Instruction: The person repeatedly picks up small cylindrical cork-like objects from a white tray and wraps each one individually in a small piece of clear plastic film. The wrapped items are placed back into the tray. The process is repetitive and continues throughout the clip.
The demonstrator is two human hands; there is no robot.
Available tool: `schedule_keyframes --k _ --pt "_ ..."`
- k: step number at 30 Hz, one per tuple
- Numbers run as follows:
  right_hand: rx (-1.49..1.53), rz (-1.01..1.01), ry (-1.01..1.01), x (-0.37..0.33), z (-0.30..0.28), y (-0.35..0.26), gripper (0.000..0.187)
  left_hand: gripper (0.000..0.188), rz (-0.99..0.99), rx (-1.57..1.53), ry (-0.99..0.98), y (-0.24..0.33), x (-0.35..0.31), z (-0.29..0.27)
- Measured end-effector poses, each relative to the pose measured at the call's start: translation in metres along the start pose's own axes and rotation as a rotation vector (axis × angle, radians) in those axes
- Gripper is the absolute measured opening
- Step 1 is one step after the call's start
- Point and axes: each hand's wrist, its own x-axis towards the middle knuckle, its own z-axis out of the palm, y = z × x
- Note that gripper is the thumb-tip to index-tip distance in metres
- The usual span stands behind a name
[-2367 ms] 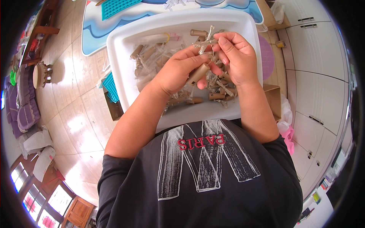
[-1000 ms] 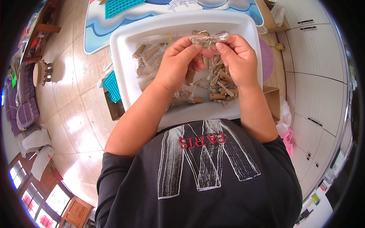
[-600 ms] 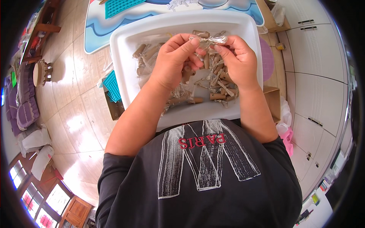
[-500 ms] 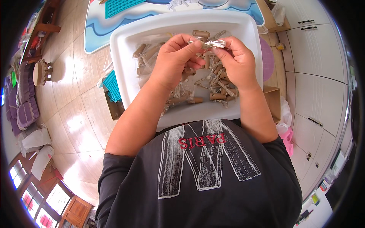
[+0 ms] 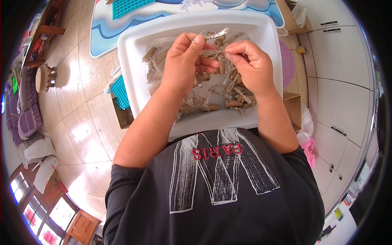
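Both of my hands are raised over a white plastic tub (image 5: 127,77). My left hand (image 5: 183,61) pinches a small bundle of pale, shiny cord (image 5: 217,35) between thumb and forefinger; the loose end of the bundle points up and to the right. My right hand (image 5: 251,63) is closed in a pinch just to the right of and below the bundle. Something thin seems to be at its fingertips, but it blends with the strands behind. Under the hands, several brown wooden cylinders (image 5: 233,103) lie in the tub among tied bundles of cord (image 5: 241,92) and clear plastic bags (image 5: 200,98).
Beyond the tub is a blue and white patterned table (image 5: 106,30) with a teal textured tray (image 5: 130,7). Another teal piece (image 5: 120,93) sits in a cardboard box left of the tub. A box (image 5: 293,107) stands on the right, near white cabinets (image 5: 343,57).
My hands have drawn apart. The cord bundle, earlier held between both hands, now stays in the left one and tilts upward, while the right fingers have slid left and down off it.
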Motion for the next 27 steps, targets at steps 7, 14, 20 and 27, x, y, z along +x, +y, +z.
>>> schedule_keyframes --k 7,14,20,27 --pt "-0.018 0.031 0.039 0.000 0.001 -0.004 0.004 0.022 -0.038 0.029 0.016 0.001 -0.001 0.001" --pt "0.119 0.077 0.024 0.001 0.006 -0.002 0.024 0.023 0.031 0.113 0.007 -0.001 0.001 0.000" --pt "-0.035 0.515 -0.346 0.003 -0.003 -0.002 0.050 0.023 0.036 -0.015 -0.025 0.004 0.001 -0.003" --pt "0.109 0.392 -0.231 0.003 -0.002 0.013 0.044 0.021 0.009 0.007 -0.122 0.008 -0.001 -0.003"
